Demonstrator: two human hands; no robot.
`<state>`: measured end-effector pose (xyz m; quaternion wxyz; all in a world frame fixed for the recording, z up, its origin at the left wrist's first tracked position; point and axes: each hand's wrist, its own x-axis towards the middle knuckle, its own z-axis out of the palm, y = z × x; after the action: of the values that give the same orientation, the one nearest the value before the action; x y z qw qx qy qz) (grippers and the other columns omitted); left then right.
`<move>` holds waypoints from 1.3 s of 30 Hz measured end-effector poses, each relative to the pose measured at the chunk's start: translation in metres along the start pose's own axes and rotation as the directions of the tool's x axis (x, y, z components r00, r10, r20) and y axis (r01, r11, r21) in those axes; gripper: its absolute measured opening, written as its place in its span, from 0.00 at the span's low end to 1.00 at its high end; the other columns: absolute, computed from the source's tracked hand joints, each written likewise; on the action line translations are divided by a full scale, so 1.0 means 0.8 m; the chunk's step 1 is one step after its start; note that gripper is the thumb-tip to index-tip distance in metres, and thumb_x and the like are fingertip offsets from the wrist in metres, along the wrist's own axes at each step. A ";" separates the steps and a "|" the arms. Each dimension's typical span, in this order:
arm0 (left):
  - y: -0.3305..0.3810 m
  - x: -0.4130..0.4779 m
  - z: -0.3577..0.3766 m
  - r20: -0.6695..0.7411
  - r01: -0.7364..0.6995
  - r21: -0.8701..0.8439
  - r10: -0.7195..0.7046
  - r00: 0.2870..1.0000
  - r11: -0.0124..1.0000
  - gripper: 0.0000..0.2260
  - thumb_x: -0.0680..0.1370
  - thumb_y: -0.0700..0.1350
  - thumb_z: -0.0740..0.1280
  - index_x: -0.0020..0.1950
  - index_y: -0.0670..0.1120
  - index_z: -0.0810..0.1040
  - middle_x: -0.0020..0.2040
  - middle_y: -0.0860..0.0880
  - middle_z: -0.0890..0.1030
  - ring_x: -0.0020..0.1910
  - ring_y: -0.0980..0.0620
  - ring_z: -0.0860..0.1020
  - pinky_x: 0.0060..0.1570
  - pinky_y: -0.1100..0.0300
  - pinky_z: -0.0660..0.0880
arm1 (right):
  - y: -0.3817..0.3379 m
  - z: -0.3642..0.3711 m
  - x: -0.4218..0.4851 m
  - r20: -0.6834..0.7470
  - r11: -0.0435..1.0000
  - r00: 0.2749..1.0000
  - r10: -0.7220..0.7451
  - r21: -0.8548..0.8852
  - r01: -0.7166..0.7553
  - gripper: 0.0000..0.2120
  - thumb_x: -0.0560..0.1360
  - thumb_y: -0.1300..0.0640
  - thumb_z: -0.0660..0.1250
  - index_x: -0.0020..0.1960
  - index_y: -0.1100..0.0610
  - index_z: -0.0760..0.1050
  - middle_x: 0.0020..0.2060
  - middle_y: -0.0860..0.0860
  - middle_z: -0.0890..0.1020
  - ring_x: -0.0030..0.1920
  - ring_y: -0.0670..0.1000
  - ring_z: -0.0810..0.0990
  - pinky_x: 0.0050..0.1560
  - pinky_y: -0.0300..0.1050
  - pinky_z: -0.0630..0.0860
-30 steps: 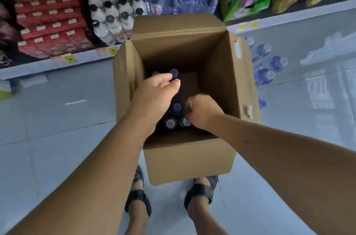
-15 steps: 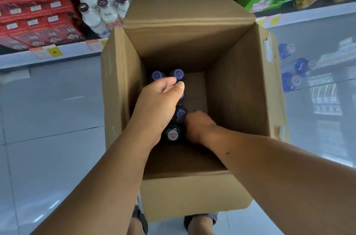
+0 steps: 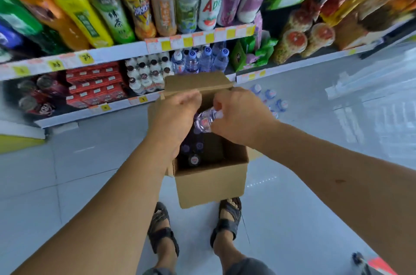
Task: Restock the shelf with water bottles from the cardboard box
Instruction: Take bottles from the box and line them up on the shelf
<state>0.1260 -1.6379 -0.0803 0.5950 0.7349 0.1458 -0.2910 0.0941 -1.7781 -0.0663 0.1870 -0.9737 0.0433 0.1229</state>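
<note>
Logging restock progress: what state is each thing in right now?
Brown cardboard box: open, standing on the floor.
Clear plastic water bottle: held over the box, gripped by right hand.
Left hand: fingers curled, contents hidden.
Capped bottles in box: upright, not yet unpacked.
Shelf water bottles: upright.

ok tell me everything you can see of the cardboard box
The cardboard box is plain brown, open-topped, its far flap standing up. It sits upright on the pale tiled floor before the lower shelf, just ahead of the person's sandalled feet. Purple-capped water bottles stand inside along its left side. The left hand and right hand hover over the opening, not clearly touching it.
</note>
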 end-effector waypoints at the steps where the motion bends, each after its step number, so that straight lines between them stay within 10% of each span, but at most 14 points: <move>1: 0.034 -0.025 -0.008 0.017 -0.033 -0.023 0.033 0.999 0.999 0.05 0.78 0.52 0.68 0.50 0.56 0.83 0.48 0.59 0.83 0.50 0.60 0.79 0.57 0.56 0.71 | -0.020 -0.047 -0.012 -0.034 1.000 0.999 -0.018 0.011 0.018 0.11 0.69 0.50 0.69 0.49 0.54 0.76 0.36 0.50 0.73 0.45 0.57 0.77 0.42 0.45 0.74; 10: 0.338 -0.252 -0.088 0.227 -0.351 -0.024 0.347 0.910 0.936 0.14 0.79 0.60 0.61 0.52 0.53 0.79 0.55 0.57 0.77 0.61 0.53 0.73 0.59 0.52 0.67 | -0.206 -0.498 -0.145 -0.375 0.986 0.918 -0.130 0.050 0.160 0.07 0.68 0.54 0.69 0.44 0.56 0.81 0.33 0.53 0.79 0.32 0.50 0.74 0.29 0.41 0.70; 15: 0.469 -0.345 -0.138 0.496 -0.662 -0.098 0.613 0.615 0.743 0.28 0.69 0.64 0.71 0.68 0.63 0.73 0.68 0.60 0.76 0.69 0.53 0.72 0.64 0.46 0.69 | -0.270 -0.671 -0.208 -0.590 0.924 0.787 -0.182 0.170 0.342 0.04 0.71 0.59 0.70 0.43 0.59 0.83 0.25 0.47 0.75 0.24 0.42 0.68 0.25 0.32 0.67; 19: 0.551 -0.408 -0.155 0.546 -0.785 -0.136 0.707 0.449 0.604 0.26 0.71 0.54 0.74 0.69 0.61 0.72 0.69 0.54 0.76 0.70 0.55 0.71 0.71 0.44 0.65 | -0.295 -0.759 -0.240 -0.690 0.843 0.687 -0.229 0.212 0.494 0.04 0.72 0.56 0.72 0.45 0.53 0.85 0.37 0.63 0.82 0.33 0.50 0.73 0.37 0.43 0.72; 28: 0.602 -0.454 -0.159 0.553 -0.787 -0.232 0.744 0.376 0.571 0.17 0.70 0.46 0.74 0.59 0.51 0.81 0.57 0.46 0.84 0.57 0.46 0.82 0.52 0.53 0.78 | -0.325 -0.804 -0.248 -0.704 0.704 0.642 -0.304 0.287 0.649 0.08 0.73 0.63 0.71 0.45 0.50 0.85 0.34 0.43 0.83 0.35 0.42 0.77 0.43 0.38 0.74; 34: 0.621 -0.454 -0.164 0.402 -0.800 -0.205 0.794 0.456 0.564 0.24 0.66 0.52 0.77 0.61 0.52 0.79 0.57 0.41 0.82 0.56 0.43 0.82 0.59 0.41 0.76 | -0.320 -0.777 -0.224 -0.756 0.538 0.653 -0.053 0.529 0.656 0.08 0.76 0.52 0.70 0.55 0.50 0.83 0.44 0.46 0.86 0.47 0.45 0.83 0.52 0.43 0.78; 39: 0.651 -0.459 -0.181 0.245 -0.810 -0.238 0.840 0.484 0.537 0.26 0.66 0.49 0.79 0.61 0.49 0.74 0.54 0.44 0.84 0.51 0.43 0.84 0.47 0.46 0.81 | -0.314 -0.691 -0.227 -0.582 0.584 0.806 -0.107 0.619 0.525 0.23 0.73 0.39 0.70 0.66 0.41 0.74 0.52 0.41 0.84 0.55 0.43 0.82 0.57 0.45 0.79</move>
<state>0.1657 -1.5808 0.5695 0.7087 0.6268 -0.3134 -0.0817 0.0751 -1.7456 0.5665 0.5775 -0.7923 -0.0452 -0.1916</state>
